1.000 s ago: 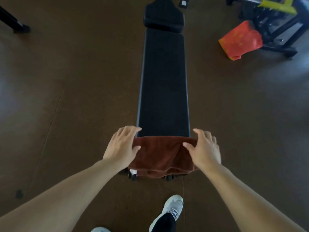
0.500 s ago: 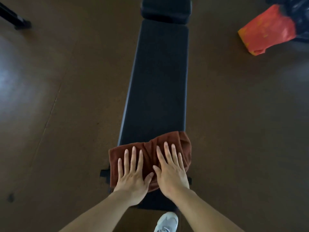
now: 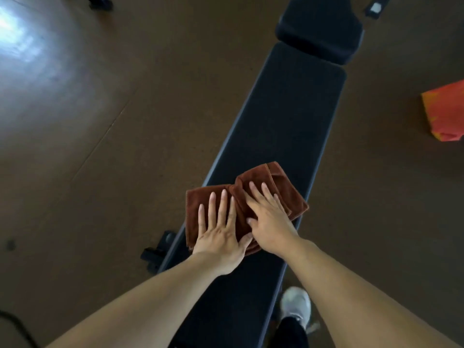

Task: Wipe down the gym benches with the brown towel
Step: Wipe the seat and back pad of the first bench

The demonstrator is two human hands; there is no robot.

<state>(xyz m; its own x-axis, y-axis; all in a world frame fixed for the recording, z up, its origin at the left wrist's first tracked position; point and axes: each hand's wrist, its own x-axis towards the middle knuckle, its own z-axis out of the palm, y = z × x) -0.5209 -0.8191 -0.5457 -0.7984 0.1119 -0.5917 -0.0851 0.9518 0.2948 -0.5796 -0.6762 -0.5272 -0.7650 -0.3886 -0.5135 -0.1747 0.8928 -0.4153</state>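
A long black padded gym bench [image 3: 281, 121] runs from the bottom of the view up to the right, ending in a separate black head pad [image 3: 320, 31]. The brown towel [image 3: 288, 189] lies bunched across the bench's width, a little below its middle. My left hand [image 3: 221, 229] presses flat on the towel's left half with straight, spread fingers. Beside it, my right hand [image 3: 271, 219] presses flat on the right half, thumb side touching the left hand. Much of the towel is hidden under both palms.
Brown gym floor [image 3: 100, 121] surrounds the bench. A red-orange bag [image 3: 444, 114] lies on the floor at the right edge. The bench's black foot [image 3: 158, 252] sticks out at the left. My white shoe [image 3: 296, 307] stands right of the bench.
Both hands went from gripping the towel's ends at the bench's near end to pressing flat on top of it, then pushed it farther along the bench. The view has tilted.
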